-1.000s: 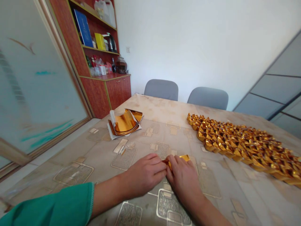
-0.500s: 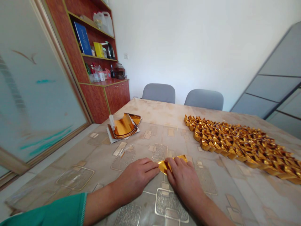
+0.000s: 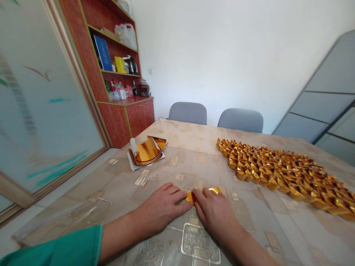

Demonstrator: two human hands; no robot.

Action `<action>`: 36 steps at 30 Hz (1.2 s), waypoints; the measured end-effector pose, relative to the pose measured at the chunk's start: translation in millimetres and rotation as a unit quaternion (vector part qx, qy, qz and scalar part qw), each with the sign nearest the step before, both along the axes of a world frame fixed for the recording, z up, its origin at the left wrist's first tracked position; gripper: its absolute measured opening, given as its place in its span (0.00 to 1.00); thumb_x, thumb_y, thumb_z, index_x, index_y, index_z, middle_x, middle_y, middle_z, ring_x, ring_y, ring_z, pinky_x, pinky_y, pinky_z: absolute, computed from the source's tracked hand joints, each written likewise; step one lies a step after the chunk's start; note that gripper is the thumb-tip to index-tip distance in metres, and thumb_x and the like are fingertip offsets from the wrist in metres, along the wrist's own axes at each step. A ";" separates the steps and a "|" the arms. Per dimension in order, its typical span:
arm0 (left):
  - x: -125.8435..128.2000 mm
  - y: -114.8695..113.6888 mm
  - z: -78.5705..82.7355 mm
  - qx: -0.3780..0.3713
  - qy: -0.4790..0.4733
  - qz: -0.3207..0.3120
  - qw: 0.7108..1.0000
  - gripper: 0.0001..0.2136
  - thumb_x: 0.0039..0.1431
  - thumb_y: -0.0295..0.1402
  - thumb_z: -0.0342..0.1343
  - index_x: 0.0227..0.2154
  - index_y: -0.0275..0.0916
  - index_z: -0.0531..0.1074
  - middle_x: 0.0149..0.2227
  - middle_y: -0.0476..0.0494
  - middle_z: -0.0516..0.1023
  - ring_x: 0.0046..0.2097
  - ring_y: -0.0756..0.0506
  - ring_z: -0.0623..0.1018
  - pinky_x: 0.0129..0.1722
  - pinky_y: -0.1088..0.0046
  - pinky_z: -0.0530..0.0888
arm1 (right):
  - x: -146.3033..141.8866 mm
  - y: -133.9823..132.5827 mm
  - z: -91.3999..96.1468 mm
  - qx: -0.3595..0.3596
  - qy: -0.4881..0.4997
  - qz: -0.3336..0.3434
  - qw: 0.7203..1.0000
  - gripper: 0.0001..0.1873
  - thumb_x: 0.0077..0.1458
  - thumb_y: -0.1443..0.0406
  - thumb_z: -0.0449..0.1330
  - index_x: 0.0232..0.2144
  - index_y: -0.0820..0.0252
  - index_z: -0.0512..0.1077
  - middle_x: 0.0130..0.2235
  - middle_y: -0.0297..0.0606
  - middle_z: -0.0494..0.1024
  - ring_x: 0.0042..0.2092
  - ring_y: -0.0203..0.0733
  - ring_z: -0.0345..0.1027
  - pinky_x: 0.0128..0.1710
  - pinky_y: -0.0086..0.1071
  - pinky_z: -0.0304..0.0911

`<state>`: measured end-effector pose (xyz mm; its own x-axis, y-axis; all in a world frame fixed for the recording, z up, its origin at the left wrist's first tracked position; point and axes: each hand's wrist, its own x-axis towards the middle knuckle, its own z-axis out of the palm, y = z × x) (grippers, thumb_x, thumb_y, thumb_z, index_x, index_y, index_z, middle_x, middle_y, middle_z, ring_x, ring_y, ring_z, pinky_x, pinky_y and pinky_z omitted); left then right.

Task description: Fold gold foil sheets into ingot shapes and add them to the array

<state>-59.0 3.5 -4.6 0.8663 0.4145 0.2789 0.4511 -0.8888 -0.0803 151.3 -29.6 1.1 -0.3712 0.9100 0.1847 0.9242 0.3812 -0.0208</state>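
Shifted since the earlier frame: the left hand (image 3: 162, 208) and right hand (image 3: 213, 214) now lie closer together over the gold foil piece (image 3: 214, 190), and less of it shows. Room layout: a frosted glass door (image 3: 47, 111) stands at far left, a red wood-grain cabinet (image 3: 116, 125) stands beyond it, and two grey chairs (image 3: 188, 113) (image 3: 240, 120) face the far edge of the bench (image 3: 194, 135), which has a patterned beige cover. On the bench, a broad pile of folded gold foil ingots (image 3: 277, 173) lies to the right, and a curling stack of foil sheets (image 3: 145, 152) rests on white paper (image 3: 132, 165) to the left. The foil piece lies on the bench between the hands, mostly under the right fingers (image 3: 206, 197), with one gold end showing by the left thumb (image 3: 188, 207). Grip state: both hands lie low with fingers extended, pressed toward the foil; any pinch cannot be told from this view. Caution: uneven pressure could crease the thin foil, and a sideways push could slide it on the smooth cover.
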 end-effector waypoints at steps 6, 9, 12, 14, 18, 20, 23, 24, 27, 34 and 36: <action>-0.8 2.3 -2.1 -0.013 -0.039 0.039 0.998 0.10 0.68 0.37 0.50 0.49 0.46 0.71 0.53 0.48 0.74 0.55 0.42 0.69 0.62 0.54 0.53 | 1.3 -0.8 1.8 -0.016 0.009 0.008 1.000 0.07 0.63 0.64 0.56 0.41 0.58 0.72 0.36 0.40 0.77 0.38 0.47 0.72 0.38 0.36 0.62; 5.2 11.3 4.3 -0.019 -0.041 0.056 0.997 0.09 0.67 0.39 0.51 0.42 0.43 0.73 0.53 0.46 0.73 0.54 0.42 0.70 0.60 0.56 0.56 | 9.7 3.1 6.3 -0.038 0.037 0.034 0.998 0.06 0.62 0.62 0.58 0.37 0.58 0.73 0.37 0.40 0.75 0.40 0.47 0.70 0.39 0.37 0.63; 9.4 19.5 6.2 -0.035 -0.032 0.053 0.997 0.09 0.66 0.40 0.53 0.39 0.41 0.74 0.43 0.47 0.77 0.48 0.43 0.73 0.57 0.59 0.60 | 18.4 6.6 8.3 -0.041 0.049 0.068 0.996 0.05 0.62 0.63 0.59 0.36 0.58 0.73 0.38 0.40 0.74 0.41 0.47 0.68 0.40 0.37 0.63; 9.9 21.8 3.0 -0.042 -0.040 0.050 0.997 0.10 0.66 0.41 0.52 0.42 0.42 0.74 0.42 0.47 0.77 0.48 0.43 0.73 0.58 0.58 0.59 | 21.3 8.0 7.0 -0.038 0.047 0.083 0.995 0.03 0.62 0.65 0.59 0.36 0.58 0.73 0.38 0.39 0.73 0.41 0.46 0.68 0.40 0.37 0.63; 8.6 19.4 -4.0 -0.052 -0.037 0.052 0.997 0.14 0.65 0.44 0.52 0.47 0.42 0.71 0.48 0.44 0.77 0.51 0.40 0.71 0.60 0.54 0.56 | 19.4 12.2 2.2 -0.026 0.080 0.114 0.990 0.07 0.63 0.68 0.55 0.42 0.58 0.73 0.43 0.41 0.75 0.45 0.47 0.66 0.45 0.39 0.63; 8.5 17.7 -4.2 -0.061 -0.026 0.057 0.996 0.15 0.65 0.43 0.53 0.49 0.41 0.70 0.49 0.44 0.76 0.51 0.40 0.71 0.60 0.52 0.56 | 17.9 16.7 0.9 -0.019 0.098 0.151 0.984 0.13 0.65 0.69 0.52 0.50 0.59 0.70 0.49 0.42 0.75 0.49 0.47 0.65 0.50 0.41 0.61; 8.8 16.8 -2.9 -0.070 -0.023 0.064 0.995 0.14 0.64 0.41 0.55 0.49 0.41 0.70 0.49 0.45 0.75 0.51 0.40 0.71 0.60 0.52 0.57 | 18.8 26.0 0.0 -0.015 0.089 0.194 0.977 0.17 0.65 0.68 0.52 0.55 0.60 0.67 0.53 0.43 0.74 0.52 0.47 0.64 0.56 0.43 0.56; 9.0 16.7 -2.7 -0.070 -0.023 0.064 0.995 0.13 0.64 0.41 0.55 0.48 0.41 0.70 0.49 0.45 0.75 0.51 0.40 0.71 0.60 0.52 0.57 | 19.8 29.2 -0.6 -0.014 0.084 0.197 0.977 0.17 0.65 0.67 0.53 0.55 0.60 0.67 0.54 0.43 0.74 0.53 0.47 0.64 0.58 0.45 0.54; 9.3 15.7 -2.8 -0.065 -0.020 0.060 0.996 0.12 0.65 0.40 0.54 0.47 0.41 0.70 0.48 0.44 0.75 0.52 0.40 0.71 0.61 0.52 0.56 | 22.5 37.9 -4.3 0.000 0.071 0.183 0.981 0.17 0.67 0.65 0.51 0.56 0.58 0.67 0.55 0.41 0.74 0.54 0.48 0.64 0.60 0.49 0.50; 9.3 17.5 5.1 -0.085 -0.014 0.084 0.993 0.14 0.62 0.42 0.56 0.47 0.42 0.72 0.47 0.42 0.74 0.51 0.39 0.71 0.58 0.51 0.61 | 34.9 41.4 -4.1 0.015 0.115 0.099 0.988 0.17 0.64 0.68 0.52 0.53 0.63 0.69 0.52 0.47 0.74 0.53 0.52 0.63 0.58 0.53 0.53; 9.3 20.3 6.8 -0.086 -0.023 0.086 0.992 0.14 0.63 0.42 0.56 0.47 0.43 0.72 0.47 0.42 0.73 0.50 0.39 0.72 0.56 0.52 0.63 | 42.7 32.2 2.0 -0.027 0.177 0.155 0.972 0.18 0.64 0.70 0.51 0.54 0.60 0.69 0.51 0.45 0.74 0.52 0.48 0.63 0.55 0.45 0.59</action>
<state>-49.7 23.8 2.2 0.7659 0.6005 0.2298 0.5976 -0.7967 0.0901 194.0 2.6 3.0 -0.5503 0.7767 0.3065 0.6964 0.6295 -0.3448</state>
